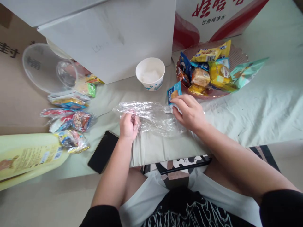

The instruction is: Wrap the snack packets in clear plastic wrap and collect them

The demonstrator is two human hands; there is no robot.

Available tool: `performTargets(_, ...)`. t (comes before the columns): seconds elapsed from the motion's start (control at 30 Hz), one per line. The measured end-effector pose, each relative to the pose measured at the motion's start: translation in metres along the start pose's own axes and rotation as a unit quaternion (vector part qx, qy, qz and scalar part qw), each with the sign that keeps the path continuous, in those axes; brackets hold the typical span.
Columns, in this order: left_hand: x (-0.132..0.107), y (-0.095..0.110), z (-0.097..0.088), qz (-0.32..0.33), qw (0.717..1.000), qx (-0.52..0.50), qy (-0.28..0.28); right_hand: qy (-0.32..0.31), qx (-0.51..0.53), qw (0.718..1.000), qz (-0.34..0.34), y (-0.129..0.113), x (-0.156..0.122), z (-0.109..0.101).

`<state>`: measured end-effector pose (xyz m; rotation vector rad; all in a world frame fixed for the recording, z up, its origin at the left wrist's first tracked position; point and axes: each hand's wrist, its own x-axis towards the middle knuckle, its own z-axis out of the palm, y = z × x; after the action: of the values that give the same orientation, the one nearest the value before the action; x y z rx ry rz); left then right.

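Note:
A clear plastic bag (153,118) lies crumpled and spread across the cloth in front of me. My left hand (128,126) is closed on the bag's left part. My right hand (189,112) pinches a small blue snack packet (174,91) between thumb and fingers, at the right end of the bag. The packet's lower part is partly hidden by my fingers. Just behind the bag stands a white paper bowl (150,74) with something pale inside. To the right, a pinkish clear scalloped bowl (239,55) holds several wrapped snacks (201,77).
On the left, several snack packets (71,121) lie beside a tipped clear plastic tub (39,71). A black phone (103,151) rests near the front edge, next to a large pale-yellow package (33,154). White boxes (111,41) and a red-and-white carton (213,22) stand behind.

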<state>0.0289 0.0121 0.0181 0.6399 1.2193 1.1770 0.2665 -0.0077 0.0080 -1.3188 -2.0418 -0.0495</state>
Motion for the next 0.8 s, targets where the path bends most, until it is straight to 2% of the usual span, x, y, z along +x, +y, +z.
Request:
performTargets(0.13,0.0,0.001,0.001,-0.004,1.0,0.011,0.006,0.11,0.0,0.994,0.009,-0.005,0.002,-0.016)
performTargets(0.27,0.001,-0.001,-0.001,-0.007,1.0,0.021,0.022,0.22,0.027,0.975,0.025,-0.009,0.005,-0.045)
performTargets(0.43,0.002,-0.003,-0.002,-0.006,1.0,0.018,0.02,0.397,0.127,0.904,0.093,0.013,0.007,-0.078)
performTargets(0.5,0.002,-0.003,0.0,-0.005,1.0,0.016,0.025,0.39,0.111,0.908,0.107,0.029,0.004,-0.08)
performTargets(0.63,0.0,-0.001,0.003,0.004,1.0,0.008,0.022,0.308,0.086,0.942,0.103,0.06,-0.003,-0.072)
performTargets(0.73,0.0,-0.001,0.003,0.003,1.0,0.005,0.013,0.322,0.101,0.936,0.098,0.069,-0.005,-0.068)
performTargets(0.8,0.0,-0.002,0.002,0.003,1.0,0.003,0.011,0.298,0.075,0.948,0.085,0.069,-0.005,-0.068)
